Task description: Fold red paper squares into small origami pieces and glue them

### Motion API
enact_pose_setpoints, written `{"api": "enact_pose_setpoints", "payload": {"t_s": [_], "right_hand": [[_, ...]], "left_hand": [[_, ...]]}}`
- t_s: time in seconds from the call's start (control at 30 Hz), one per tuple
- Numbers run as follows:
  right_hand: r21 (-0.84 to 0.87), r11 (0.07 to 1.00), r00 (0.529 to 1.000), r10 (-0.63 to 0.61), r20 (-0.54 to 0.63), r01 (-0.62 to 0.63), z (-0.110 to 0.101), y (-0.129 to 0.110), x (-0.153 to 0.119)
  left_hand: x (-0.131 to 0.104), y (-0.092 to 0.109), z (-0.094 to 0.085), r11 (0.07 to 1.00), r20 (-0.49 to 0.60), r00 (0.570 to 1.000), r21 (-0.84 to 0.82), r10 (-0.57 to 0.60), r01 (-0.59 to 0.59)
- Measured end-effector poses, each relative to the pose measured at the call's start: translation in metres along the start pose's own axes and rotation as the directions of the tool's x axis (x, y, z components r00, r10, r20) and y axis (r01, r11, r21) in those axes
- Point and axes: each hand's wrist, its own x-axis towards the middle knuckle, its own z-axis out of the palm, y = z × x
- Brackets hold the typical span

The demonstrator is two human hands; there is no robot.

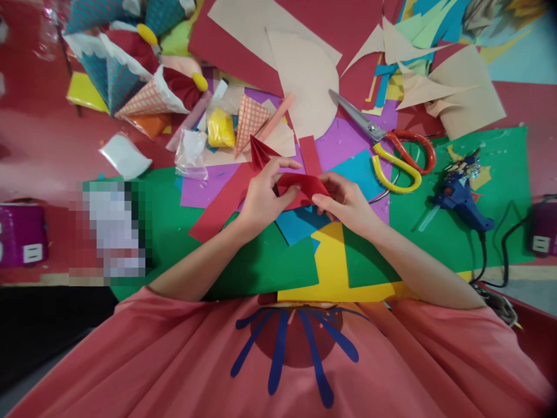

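Note:
Between my two hands is a piece of red paper [307, 187] that looks folded. My left hand [267, 194] grips its left part, thumb on the near face and fingers behind the top edge. The right end is pinched between the thumb and fingers of my right hand [346, 200]. Just beyond my left hand stands a pleated red paper piece [260, 152]. Red paper strips [221, 203] lie to the left and behind the held paper. Blue paper [300, 225] lies beneath my hands.
Scissors [376, 133] with red and yellow handles lie open at the right. A blue glue gun [463, 200] with a cord is farther right. Patterned paper cones [152, 93] are piled back left. A cream paper semicircle [311, 81] and cream offcuts [465, 87] lie behind. Green sheets [261, 261] cover the front.

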Motion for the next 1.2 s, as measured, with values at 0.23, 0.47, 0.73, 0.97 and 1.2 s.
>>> {"api": "enact_pose_setpoints", "payload": {"t_s": [0.23, 0.47, 0.73, 0.97, 1.2], "right_hand": [[-0.021, 0.993, 0.992, -0.118, -0.045, 0.117, 0.0, 0.008, 0.002], [-0.054, 0.992, 0.969, -0.124, -0.213, 0.115, -0.001, 0.004, 0.003], [-0.013, 0.993, 0.965, -0.118, -0.235, 0.118, -0.007, 0.009, 0.005], [0.088, 0.99, 0.975, -0.088, -0.204, 0.108, -0.01, 0.008, 0.005], [0.101, 0.993, 0.973, -0.033, -0.227, 0.057, -0.01, 0.012, 0.006]], "left_hand": [[-0.008, 0.005, 0.0, 0.989, 0.214, 0.975, 0.119, 0.064, -0.091], [-0.007, 0.006, 0.002, 0.995, 0.15, 0.986, 0.053, 0.075, -0.084], [-0.004, 0.008, 0.001, 0.997, 0.103, 0.993, 0.045, 0.052, -0.056], [-0.005, 0.008, 0.001, 0.985, 0.093, 0.985, 0.081, 0.146, -0.154], [-0.004, 0.005, 0.0, 0.979, 0.125, 0.976, 0.077, 0.18, -0.19]]}}
